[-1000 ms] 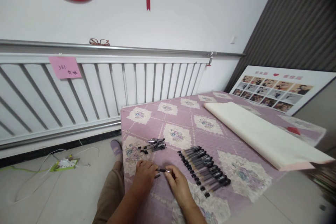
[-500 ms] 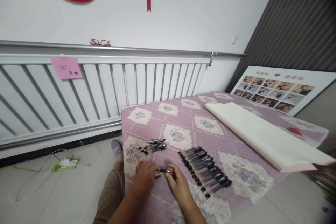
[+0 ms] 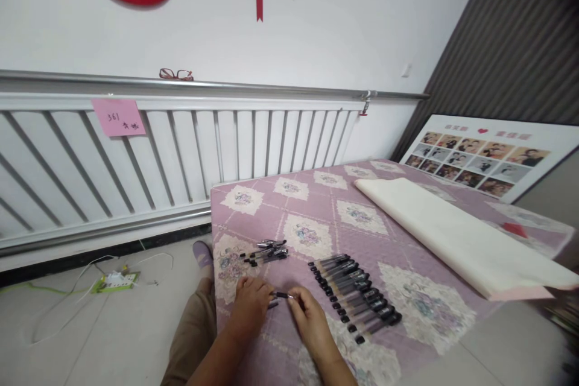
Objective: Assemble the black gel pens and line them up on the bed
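Observation:
My left hand (image 3: 254, 301) is closed around one end of a dark pen (image 3: 282, 295) just above the bed cover. At the pen's other end, the fingertips of my right hand (image 3: 308, 315) pinch its light tip. A second short dark piece (image 3: 272, 304) shows beside my left fingers; whether that hand holds it, I cannot tell. Beyond my left hand lies a small loose pile of black pens (image 3: 266, 252). To the right of my right hand, several black pens with clear barrels (image 3: 355, 289) lie side by side in a slanting row.
A purple flowered cover (image 3: 312, 205) spreads under everything. On it, to the right, lies a folded cream sheet (image 3: 452, 235) with a red piece (image 3: 514, 230) behind. A photo board (image 3: 479, 160) leans at the far right. A white radiator (image 3: 181, 157) runs along the wall; a power strip (image 3: 115, 281) lies on the floor.
The view has shifted slightly, so everything appears a little further right. Both hands keep nearly the same hold on the pen.

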{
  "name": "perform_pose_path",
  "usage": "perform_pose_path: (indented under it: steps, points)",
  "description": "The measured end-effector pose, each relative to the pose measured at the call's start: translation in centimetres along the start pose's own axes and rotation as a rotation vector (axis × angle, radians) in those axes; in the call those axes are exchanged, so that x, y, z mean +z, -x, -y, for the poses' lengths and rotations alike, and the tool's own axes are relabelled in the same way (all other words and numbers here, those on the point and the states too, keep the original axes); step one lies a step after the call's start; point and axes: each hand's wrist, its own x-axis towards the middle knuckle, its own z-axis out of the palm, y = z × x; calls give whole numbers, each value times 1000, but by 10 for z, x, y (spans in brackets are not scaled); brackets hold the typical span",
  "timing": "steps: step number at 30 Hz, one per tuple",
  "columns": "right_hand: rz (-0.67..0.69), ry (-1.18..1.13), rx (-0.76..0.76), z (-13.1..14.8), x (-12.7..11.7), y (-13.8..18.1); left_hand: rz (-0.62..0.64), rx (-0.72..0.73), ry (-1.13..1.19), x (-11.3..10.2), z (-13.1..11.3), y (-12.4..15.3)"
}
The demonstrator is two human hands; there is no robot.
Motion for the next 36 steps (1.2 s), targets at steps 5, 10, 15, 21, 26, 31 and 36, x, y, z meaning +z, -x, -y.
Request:
perform_pose_path:
  steps: [5, 10, 15, 21, 26, 31, 36]
  points:
    - [-1, 39, 9, 1, -1, 0, -2, 1, 22, -2, -1, 1]
    - [4, 9, 12, 2, -1, 0, 6, -4, 4, -2, -1, 0]
    - [19, 37, 9, 2, -1, 0, 4, 0, 14, -3, -2, 1]
    - [11, 22, 14, 0, 0, 0, 21, -16, 7, -4, -3, 0]
    - [31, 46, 18, 1, 1, -1, 28, -17, -2, -4, -3, -1]
    - [33, 28, 3, -1, 1, -1, 34, -13, -1, -4, -3, -1]
    - [60, 39, 2, 1, -1, -2, 42, -10, -12, -4, -1, 0]
